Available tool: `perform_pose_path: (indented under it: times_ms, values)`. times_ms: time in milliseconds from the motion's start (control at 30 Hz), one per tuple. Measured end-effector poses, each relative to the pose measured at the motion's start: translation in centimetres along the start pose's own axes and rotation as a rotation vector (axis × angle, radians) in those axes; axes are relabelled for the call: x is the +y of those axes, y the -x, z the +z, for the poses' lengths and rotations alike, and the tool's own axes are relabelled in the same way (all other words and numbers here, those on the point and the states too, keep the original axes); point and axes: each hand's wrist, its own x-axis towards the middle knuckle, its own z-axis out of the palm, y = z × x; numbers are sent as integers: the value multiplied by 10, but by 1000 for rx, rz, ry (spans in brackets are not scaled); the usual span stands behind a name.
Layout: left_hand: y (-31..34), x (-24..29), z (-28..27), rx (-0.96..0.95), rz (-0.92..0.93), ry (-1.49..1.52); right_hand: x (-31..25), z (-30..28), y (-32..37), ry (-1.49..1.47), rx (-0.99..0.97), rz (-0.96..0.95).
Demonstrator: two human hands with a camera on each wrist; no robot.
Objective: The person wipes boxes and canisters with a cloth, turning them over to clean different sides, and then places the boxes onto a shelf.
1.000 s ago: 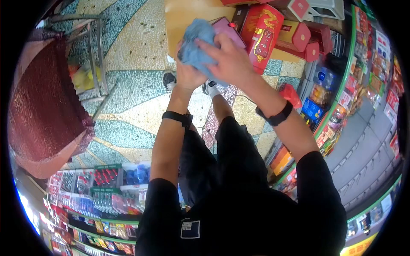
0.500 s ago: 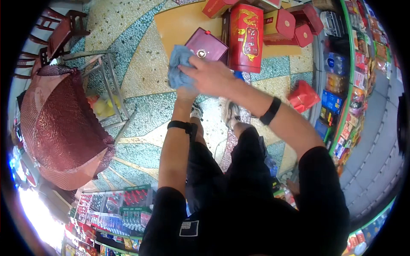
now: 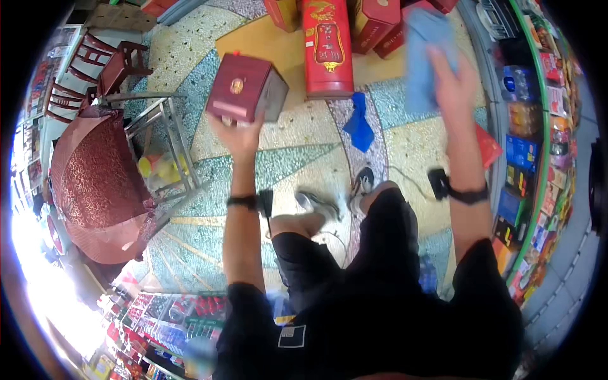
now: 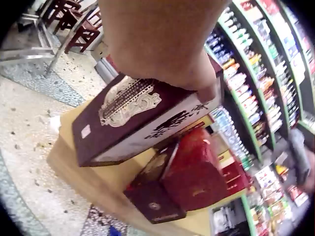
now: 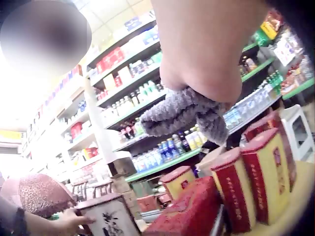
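My left hand (image 3: 238, 134) grips a maroon gift box (image 3: 233, 85) at its near end, on the left in the head view. Close up in the left wrist view, the box (image 4: 129, 105) has a gold ornament on one face and a dark floral print on a pale side. My right hand (image 3: 457, 88) is out to the right, holding a blue-grey cloth (image 3: 425, 60). That cloth (image 5: 170, 114) looks fluffy and hangs bunched below the hand in the right wrist view. Between the hands stands a tall red box (image 3: 327, 47) with gold decoration.
More red and yellow boxes (image 3: 378, 22) crowd the tan tabletop (image 3: 250, 44). A blue strip-like item (image 3: 360, 126) shows below the red box. Stocked shelves (image 3: 538, 126) line the right side. A maroon umbrella-like cover (image 3: 101, 174) and a metal frame (image 3: 174, 126) are at the left.
The hands were together around the cloth; now they are far apart. The right hand has carried the cloth right, and the maroon box has come off the tabletop leftward in the left hand.
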Motion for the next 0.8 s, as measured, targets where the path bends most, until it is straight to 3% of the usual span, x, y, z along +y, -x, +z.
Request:
perform_pose_path:
  times_ms: [167,233,300,333,367,400,433,467,500,567,633,667,733,800]
  values:
    - [88,23,-62,104,-44,-114,80,-33,62,-334,98,295]
    - [114,27,-77,-119,77,-160,101,-16,70,-341,78,297]
    - [142,-2,-79,-306,201,-152,125,11,72,-398,99,232]
    - [152,-14,-70,-395,48,-86,138,26,68,-464,106,200]
    - [161,-35,-58,-459,35,-258,147,40,65,-472,97,177]
    - [168,-57,-40,-501,-33,-236,155,55,60,-605,129,158]
    - [176,-87,-21,-524,37,-276,163,67,59,-737,162,145]
    - [184,-112,0,-566,-134,-185,170,73,61,-743,162,131]
    - [194,-125,22,-559,-145,-179,177,77,65,-778,160,128]
    - [219,-163,49,-582,-56,-223,186,77,77,-800,163,132]
    - [233,-193,74,-687,89,-255,198,76,87,-633,193,131]
    - [237,-202,85,-717,113,-278,203,75,87,-636,198,104]
    - [241,-200,96,-740,199,-296,218,69,90,-633,130,240]
    - [248,-208,100,-737,174,-263,224,62,89,-650,108,270]
